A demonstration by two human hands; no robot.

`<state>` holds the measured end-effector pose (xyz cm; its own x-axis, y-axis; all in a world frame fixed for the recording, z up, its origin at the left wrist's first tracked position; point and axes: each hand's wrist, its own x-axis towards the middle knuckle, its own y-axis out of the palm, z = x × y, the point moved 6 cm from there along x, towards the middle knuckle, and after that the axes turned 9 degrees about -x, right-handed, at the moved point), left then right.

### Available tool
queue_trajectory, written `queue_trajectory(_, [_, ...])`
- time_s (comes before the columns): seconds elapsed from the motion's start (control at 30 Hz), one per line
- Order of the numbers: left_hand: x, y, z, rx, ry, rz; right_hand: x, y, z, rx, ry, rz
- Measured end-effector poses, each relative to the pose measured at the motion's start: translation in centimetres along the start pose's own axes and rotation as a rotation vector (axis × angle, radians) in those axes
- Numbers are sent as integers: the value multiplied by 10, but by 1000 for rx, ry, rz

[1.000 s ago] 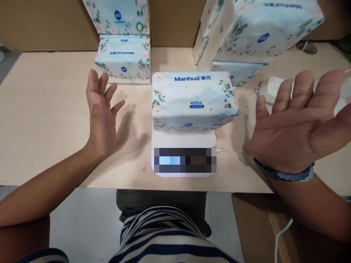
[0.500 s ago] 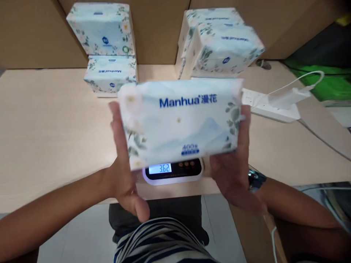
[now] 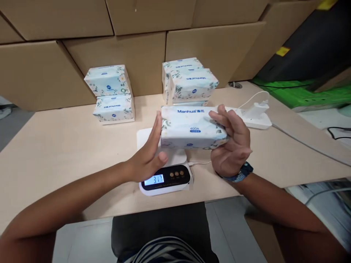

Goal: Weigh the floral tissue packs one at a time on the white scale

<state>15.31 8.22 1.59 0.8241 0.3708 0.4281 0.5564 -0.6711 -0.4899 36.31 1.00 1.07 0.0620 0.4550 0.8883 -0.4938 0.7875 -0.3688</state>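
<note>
A soft pack of tissues (image 3: 186,126), white and pale blue with flowers, is held between my two hands over the back right part of a white digital scale (image 3: 161,191). My left hand (image 3: 146,157) presses its fingers along the pack's left end, thumb sticking out toward me. At the right end, my right hand (image 3: 233,142) grips the pack, with fingertips over its upper face. The scale's lit display (image 3: 154,179) reads about 317; whether the pack's underside touches the platform cannot be seen.
Two stacked tissue packs (image 3: 113,107) stand at the back left. Several more packs (image 3: 193,86) are piled behind the held one. A white power strip (image 3: 256,119) with a plugged-in charger lies at the right. Cardboard boxes (image 3: 137,60) line the table's back edge.
My hands were open and apart beside the pack on the scale, then closed on its ends and lifted it toward me. Now it is farther back and right; the display number has dropped.
</note>
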Motion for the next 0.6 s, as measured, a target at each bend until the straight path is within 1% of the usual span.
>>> queue_trajectory(0.07, [27, 4, 6, -29, -26, 2, 10, -17, -14, -23, 34, -186])
queue_trajectory(0.1, [39, 5, 10, -37, -26, -3, 16, -23, -22, -38, 35, -233])
queue_trajectory(0.17, [59, 7, 21, -58, -66, 4, 29, -30, -38, -72, 8, -232])
queue_trajectory(0.2, [66, 9, 29, -63, -120, 14, 35, -31, -47, -89, -1, -194])
queue_trajectory(0.23, [70, 9, 38, -53, -183, 19, 40, -28, -57, -118, 2, -119])
queue_trajectory(0.27, [72, 8, 45, -22, -232, 8, 43, -21, -65, -162, 9, -8])
queue_trajectory(0.3, [72, 6, 51, 30, -251, -16, 43, -13, -72, -214, 18, 119])
queue_trajectory(0.33, [71, 3, 52, 94, -233, -47, 41, -4, -78, -267, 24, 240])
queue_trajectory(0.37, [69, -1, 51, 158, -185, -75, 38, 4, -80, -315, 22, 341])
queue_trajectory(0.4, [65, -4, 47, 209, -125, -89, 35, 11, -81, -354, 10, 408])
queue_trajectory(0.47, [56, -10, 39, 264, -43, -84, 29, 18, -77, -392, -19, 455])
queue_trajectory(0.6, [42, -25, 26, 301, -21, -72, 25, 23, -67, -390, -79, 474])
